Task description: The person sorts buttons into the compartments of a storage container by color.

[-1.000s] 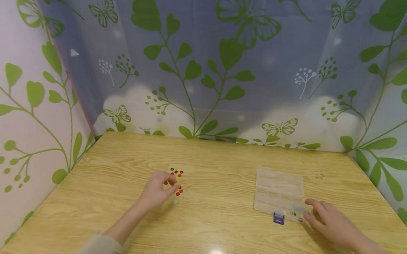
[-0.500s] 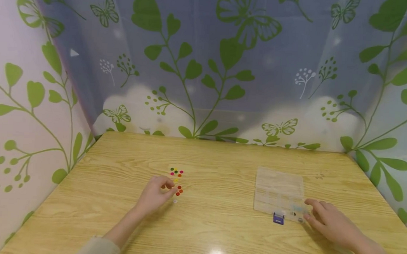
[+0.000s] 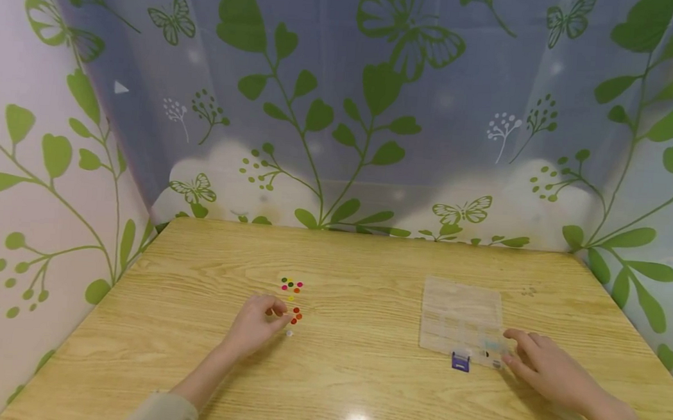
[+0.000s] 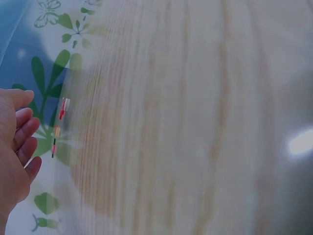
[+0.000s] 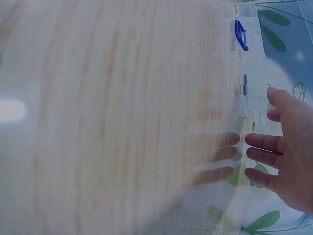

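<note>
on a wood-grain counter (image 3: 361,378), the right hand (image 3: 552,371), fingers relaxed and parted, holding nothing, is just beside a clear plastic compartment box (image 3: 462,302) with a dark blue clasp (image 3: 461,362) at its near edge; contact is unclear. the left hand (image 3: 255,324) has loosely bent fingers, apparently holding nothing, beside a small white disc (image 3: 290,333) and small red and orange discs (image 3: 296,310). beyond lie small green, pink and yellow discs (image 3: 291,284), then a leaf-and-butterfly-patterned fabric backdrop (image 3: 439,133).

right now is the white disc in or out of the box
Out; the white disc lies on the table near the left hand, apart from the box.
</note>
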